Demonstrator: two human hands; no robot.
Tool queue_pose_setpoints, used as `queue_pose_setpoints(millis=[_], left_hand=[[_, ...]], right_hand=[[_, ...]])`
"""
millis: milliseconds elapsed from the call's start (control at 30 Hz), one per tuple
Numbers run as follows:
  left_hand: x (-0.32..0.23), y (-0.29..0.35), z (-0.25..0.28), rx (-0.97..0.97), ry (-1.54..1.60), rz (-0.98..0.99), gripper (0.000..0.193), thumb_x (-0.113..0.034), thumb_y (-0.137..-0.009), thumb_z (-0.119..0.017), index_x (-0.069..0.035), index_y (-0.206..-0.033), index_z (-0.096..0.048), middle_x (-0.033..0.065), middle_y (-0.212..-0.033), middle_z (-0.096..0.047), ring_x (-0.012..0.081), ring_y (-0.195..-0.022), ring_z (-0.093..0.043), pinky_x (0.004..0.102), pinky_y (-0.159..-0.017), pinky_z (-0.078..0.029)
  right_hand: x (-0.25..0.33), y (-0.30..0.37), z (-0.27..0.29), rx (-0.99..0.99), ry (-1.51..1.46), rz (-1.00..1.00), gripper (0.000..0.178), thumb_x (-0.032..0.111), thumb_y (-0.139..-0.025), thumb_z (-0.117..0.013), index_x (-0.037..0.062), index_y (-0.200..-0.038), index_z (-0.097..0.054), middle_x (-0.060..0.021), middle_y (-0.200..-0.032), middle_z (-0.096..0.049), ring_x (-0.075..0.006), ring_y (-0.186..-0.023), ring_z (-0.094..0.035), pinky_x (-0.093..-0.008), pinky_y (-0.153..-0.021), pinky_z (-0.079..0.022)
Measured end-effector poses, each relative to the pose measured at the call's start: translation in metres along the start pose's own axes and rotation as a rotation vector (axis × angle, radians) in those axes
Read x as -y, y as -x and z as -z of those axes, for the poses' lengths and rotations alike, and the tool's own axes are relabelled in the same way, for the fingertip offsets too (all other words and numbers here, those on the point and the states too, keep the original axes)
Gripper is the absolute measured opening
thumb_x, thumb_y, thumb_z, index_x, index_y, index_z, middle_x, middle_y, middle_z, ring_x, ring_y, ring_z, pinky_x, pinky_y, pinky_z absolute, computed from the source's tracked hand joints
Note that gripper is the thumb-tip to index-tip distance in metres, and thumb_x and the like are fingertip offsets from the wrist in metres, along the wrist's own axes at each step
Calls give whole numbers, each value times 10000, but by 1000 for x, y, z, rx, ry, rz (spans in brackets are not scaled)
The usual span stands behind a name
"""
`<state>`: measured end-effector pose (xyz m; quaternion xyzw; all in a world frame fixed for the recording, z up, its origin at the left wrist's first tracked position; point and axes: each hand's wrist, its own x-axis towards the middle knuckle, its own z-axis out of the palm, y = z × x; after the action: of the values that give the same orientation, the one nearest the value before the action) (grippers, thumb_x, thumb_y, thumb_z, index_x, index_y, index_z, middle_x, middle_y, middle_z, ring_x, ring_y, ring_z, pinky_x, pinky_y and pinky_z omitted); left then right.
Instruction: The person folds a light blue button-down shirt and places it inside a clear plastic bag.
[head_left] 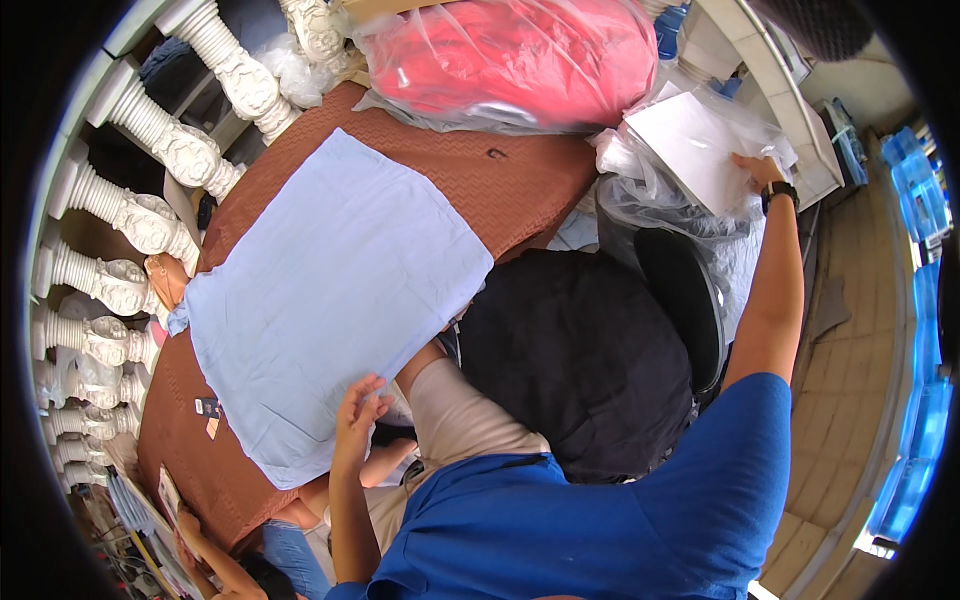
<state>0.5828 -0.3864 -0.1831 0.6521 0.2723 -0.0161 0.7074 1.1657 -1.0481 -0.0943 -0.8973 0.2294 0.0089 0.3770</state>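
Note:
A light blue cloth [330,300], lightly creased, lies spread out over a brown table cover [540,180]. My left hand [360,415] hovers at the cloth's near edge, its fingers apart and loosely bent, with nothing in them. Far to the right, my right arm is stretched out, a dark watch on the wrist. There my right hand [758,172] grips the right side of a flat white sheet [690,145], the thumb partly hidden. That sheet rests among clear plastic bags [660,205] on a heap beside the table.
A large plastic-wrapped pink bundle [510,65] sits at the table's far end. Black fabric [575,360] covers a seat next to my leg. White balusters [130,215] line the left side. A small dark object [208,408] lies by the cloth. Another person's arm [220,565] shows at lower left.

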Motion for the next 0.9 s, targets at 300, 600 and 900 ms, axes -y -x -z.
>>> queue_pose_setpoints(millis=[300, 600, 900], left_hand=[[-8, 8, 4, -9, -44, -11, 394, -227, -1029, -565, -57, -1383, -528, 90, -1320, -598, 160, -1052, -648, 282, -907, -485], [-2, 6, 16, 10, -53, -35, 399, -221, -1031, -558, -49, -1389, -522, 96, -1328, -592, 167, -1052, -647, 283, -914, -487], [-15, 21, 30, 8, 1, -60, 406, -234, -1033, -553, -82, -1408, -515, 96, -1353, -575, 205, -1111, -638, 332, -971, -482]], right_hand=[[9, 60, -9, -595, 421, 213, 340, 278, -927, -520, 87, -1134, -711, -225, -1154, -694, -423, -1080, -661, -493, -936, -523], [4, 79, 18, -884, 27, 166, 274, 230, -929, -658, 3, -1083, -650, -224, -1041, -721, -360, -983, -708, -449, -836, -555], [91, 296, -35, -97, -852, 547, 296, 95, -854, -782, 18, -1121, -680, -5, -946, -692, -75, -767, -575, -217, -687, -465]])
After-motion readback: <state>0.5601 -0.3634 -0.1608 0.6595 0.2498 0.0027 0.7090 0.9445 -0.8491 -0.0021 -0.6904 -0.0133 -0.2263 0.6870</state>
